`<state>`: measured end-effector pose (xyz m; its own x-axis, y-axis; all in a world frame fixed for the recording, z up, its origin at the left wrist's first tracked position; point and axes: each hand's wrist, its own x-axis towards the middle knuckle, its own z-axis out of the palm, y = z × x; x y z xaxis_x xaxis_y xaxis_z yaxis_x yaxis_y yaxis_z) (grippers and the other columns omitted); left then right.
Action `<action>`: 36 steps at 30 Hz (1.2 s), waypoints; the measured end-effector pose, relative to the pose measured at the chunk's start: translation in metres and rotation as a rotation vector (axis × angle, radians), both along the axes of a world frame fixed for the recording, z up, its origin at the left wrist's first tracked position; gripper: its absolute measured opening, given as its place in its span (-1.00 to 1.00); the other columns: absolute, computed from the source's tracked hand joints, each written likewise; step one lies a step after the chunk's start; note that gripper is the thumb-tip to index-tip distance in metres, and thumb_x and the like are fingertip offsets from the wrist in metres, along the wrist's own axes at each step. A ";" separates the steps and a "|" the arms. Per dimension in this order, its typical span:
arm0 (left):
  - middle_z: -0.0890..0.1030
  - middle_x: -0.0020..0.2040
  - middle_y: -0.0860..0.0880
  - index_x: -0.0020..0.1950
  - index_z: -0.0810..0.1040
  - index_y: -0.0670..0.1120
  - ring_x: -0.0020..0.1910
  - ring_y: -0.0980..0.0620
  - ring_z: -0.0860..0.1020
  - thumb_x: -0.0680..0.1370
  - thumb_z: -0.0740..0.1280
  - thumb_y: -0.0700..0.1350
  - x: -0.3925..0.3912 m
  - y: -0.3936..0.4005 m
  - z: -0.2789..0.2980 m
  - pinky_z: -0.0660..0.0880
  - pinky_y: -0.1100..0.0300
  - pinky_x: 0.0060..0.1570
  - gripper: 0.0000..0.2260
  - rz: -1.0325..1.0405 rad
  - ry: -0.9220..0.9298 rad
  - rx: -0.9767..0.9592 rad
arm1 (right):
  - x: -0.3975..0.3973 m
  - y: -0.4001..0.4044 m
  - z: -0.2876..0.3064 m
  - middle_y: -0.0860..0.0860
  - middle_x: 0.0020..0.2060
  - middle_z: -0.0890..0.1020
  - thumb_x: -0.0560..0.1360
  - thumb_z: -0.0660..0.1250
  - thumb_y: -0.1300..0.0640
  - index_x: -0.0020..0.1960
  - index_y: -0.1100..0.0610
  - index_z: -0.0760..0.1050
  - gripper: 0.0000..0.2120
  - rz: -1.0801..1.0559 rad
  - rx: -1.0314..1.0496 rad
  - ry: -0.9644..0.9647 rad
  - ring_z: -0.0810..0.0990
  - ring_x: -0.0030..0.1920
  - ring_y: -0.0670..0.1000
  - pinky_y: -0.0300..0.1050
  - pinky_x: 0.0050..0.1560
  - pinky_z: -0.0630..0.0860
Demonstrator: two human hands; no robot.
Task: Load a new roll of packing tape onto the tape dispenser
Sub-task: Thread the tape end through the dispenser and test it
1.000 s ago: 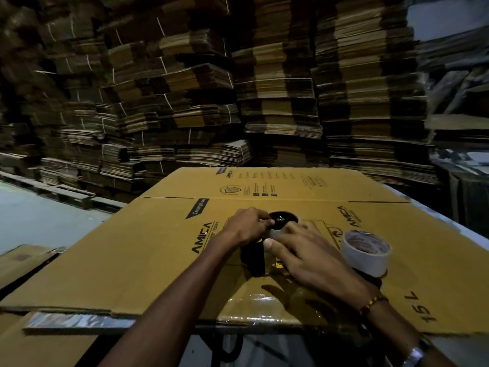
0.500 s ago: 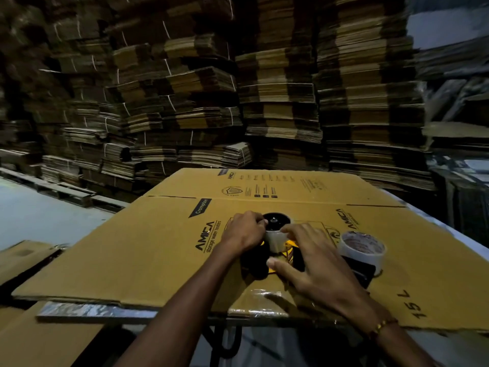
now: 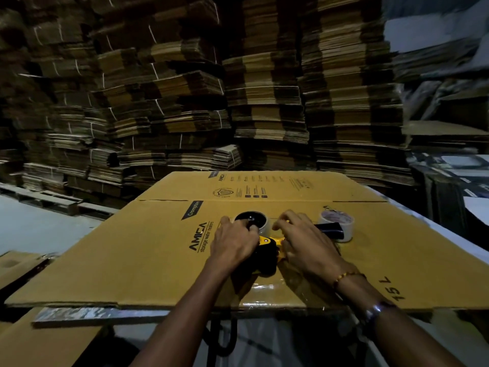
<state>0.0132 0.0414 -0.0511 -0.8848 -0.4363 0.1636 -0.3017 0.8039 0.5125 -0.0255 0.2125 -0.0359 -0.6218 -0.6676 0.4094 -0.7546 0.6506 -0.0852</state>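
Observation:
A yellow and black tape dispenser (image 3: 267, 247) lies on its side on a flattened cardboard box (image 3: 148, 250). A pale tape roll (image 3: 264, 227) sits around the dispenser's black hub (image 3: 251, 218). My left hand (image 3: 234, 243) rests over the dispenser's near left part, its fingertips touching the hub and the roll's near edge. My right hand (image 3: 304, 242) presses on the dispenser's right side, fingers curled. The dispenser's black handle (image 3: 330, 230) sticks out to the right. A second tape roll (image 3: 337, 221) stands just beyond the handle.
The flattened box lies on a table with a strip of shiny clear tape (image 3: 270, 290) along its near edge. Tall stacks of flat cartons (image 3: 238, 88) fill the background. More cardboard (image 3: 47, 340) lies at lower left, wooden pallets (image 3: 53, 202) at the left.
The view has shifted. My left hand has slid onto the hub and roll. My right hand has moved right, off the roll, uncovering the yellow body and the black handle.

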 end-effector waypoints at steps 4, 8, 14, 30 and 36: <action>0.49 0.28 -0.13 0.08 0.48 -0.03 0.11 -0.10 0.38 0.53 -0.09 0.20 -0.005 -0.006 -0.008 0.32 0.04 0.03 -0.54 -0.027 -0.030 -0.013 | -0.006 -0.011 0.000 -0.04 0.22 0.39 0.51 0.40 0.02 0.17 0.09 0.53 -0.73 -0.078 0.034 0.042 0.36 0.23 0.04 -0.03 0.12 0.53; 0.49 0.20 -0.17 0.17 0.52 0.00 0.07 -0.09 0.39 0.48 -0.05 0.17 -0.003 -0.004 -0.009 0.31 0.03 -0.03 -0.51 -0.020 0.043 0.070 | -0.006 -0.020 -0.008 0.00 0.26 0.40 0.49 0.42 0.07 0.11 0.11 0.59 -0.78 -0.132 0.027 0.100 0.35 0.26 0.07 -0.02 0.14 0.53; 0.44 0.21 -0.22 0.26 0.54 -0.01 0.09 -0.14 0.43 0.59 0.07 0.05 0.002 0.000 -0.003 0.34 0.02 -0.02 -0.63 -0.027 0.076 0.068 | -0.006 -0.024 -0.014 -0.01 0.35 0.39 0.47 0.44 0.11 0.02 0.10 0.66 -0.86 -0.147 -0.038 0.093 0.30 0.34 0.09 -0.05 0.11 0.54; 0.26 0.37 -0.10 0.35 0.27 0.01 0.24 -0.18 0.38 0.58 0.20 0.05 0.007 0.013 0.001 0.46 -0.17 0.16 -0.64 0.037 0.199 0.050 | -0.015 -0.026 -0.012 -0.02 0.31 0.42 0.52 0.40 0.04 -0.05 0.11 0.67 -0.84 -0.125 -0.117 -0.102 0.34 0.28 0.07 0.02 0.25 0.43; 0.39 0.35 -0.09 0.39 0.31 0.06 0.21 -0.12 0.44 0.61 0.17 0.01 0.004 0.013 0.000 0.42 -0.16 0.20 -0.65 0.022 0.191 0.119 | -0.019 -0.028 -0.010 -0.06 0.36 0.35 0.47 0.46 0.04 -0.03 0.08 0.66 -0.87 -0.116 -0.115 -0.174 0.29 0.31 0.06 0.00 0.26 0.35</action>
<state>0.0171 0.0544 -0.0511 -0.8327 -0.4813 0.2736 -0.2068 0.7289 0.6526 -0.0449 0.1841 -0.0455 -0.7594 -0.5429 0.3587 -0.6429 0.7108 -0.2854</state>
